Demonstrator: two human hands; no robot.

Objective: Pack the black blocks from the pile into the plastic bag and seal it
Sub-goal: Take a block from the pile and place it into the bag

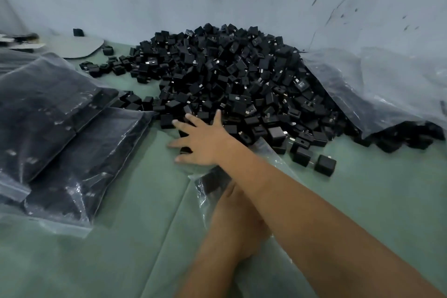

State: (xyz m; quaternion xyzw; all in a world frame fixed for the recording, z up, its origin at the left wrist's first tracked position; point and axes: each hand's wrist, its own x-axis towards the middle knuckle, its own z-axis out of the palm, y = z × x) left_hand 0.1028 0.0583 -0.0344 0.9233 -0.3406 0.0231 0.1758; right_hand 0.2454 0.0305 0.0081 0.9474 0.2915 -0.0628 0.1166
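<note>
We reach our right hand [205,143] forward across our body, fingers spread and nearly straight, lying flat on the near edge of the pile of black blocks [232,75]. It grips nothing; it rests on the blocks as a rake. Our left hand [238,203] sits beneath the right forearm, at the plastic bag [208,186]. The forearm covers its fingers, so we cannot tell whether it grips the bag mouth or only steadies it. The bag lies on the green surface [121,237] just short of the pile, with a few dark blocks already showing through its film.

The step in hand appears to be sweeping blocks toward the bag opening. To do it well:

1. Keep the mouth wide and low, touching the surface, so blocks slide in rather than catch on the lip.
2. Draw a shallow layer with the flat palm; a deep pull may scatter blocks sideways.
3. Leave the seal strip free of blocks before closing.

Filled bags [60,133] lie well apart to the left; loose empty film [387,89] rests against the pile's right side.
</note>
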